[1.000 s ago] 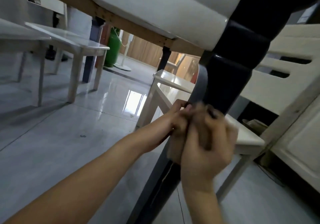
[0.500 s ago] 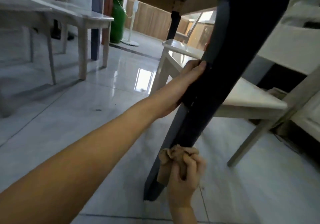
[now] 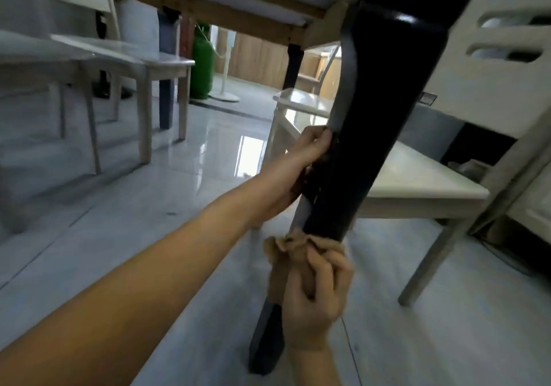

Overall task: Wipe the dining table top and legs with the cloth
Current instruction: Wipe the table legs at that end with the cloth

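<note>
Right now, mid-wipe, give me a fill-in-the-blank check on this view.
The right hand holds the cloth against the ____ table leg.
The left hand grips that leg ____ the cloth.
The gas cylinder in the background is ____.
Missing: black; above; green.

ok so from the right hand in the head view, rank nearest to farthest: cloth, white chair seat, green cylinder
1. cloth, gripped in the right hand against the table leg
2. white chair seat, just behind on the right
3. green cylinder, far back left
</note>
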